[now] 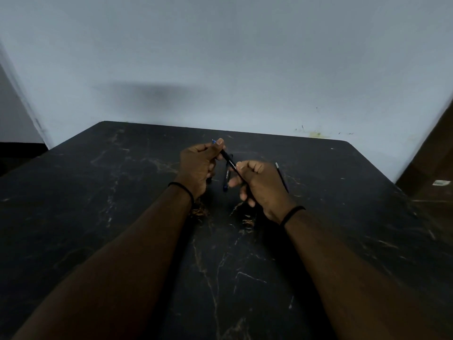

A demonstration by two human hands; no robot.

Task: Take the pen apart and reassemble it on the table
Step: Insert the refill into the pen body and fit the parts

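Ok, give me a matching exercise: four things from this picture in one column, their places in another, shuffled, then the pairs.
Things:
1. black pen
2. second pen
3. thin refill
4. wristband

Places:
A. lying on the table, right of the right hand
B. on the right wrist
C. gripped by both hands, blue tip past the left hand
D. between the two hands, below the held one

Pairs: 1-C, 2-D, 3-A, 4-B

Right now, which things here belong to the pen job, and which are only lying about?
Job:
- black pen held in left hand and right hand
- second pen piece between the hands
- thin refill on the table

Lying about:
- brown furniture, far right
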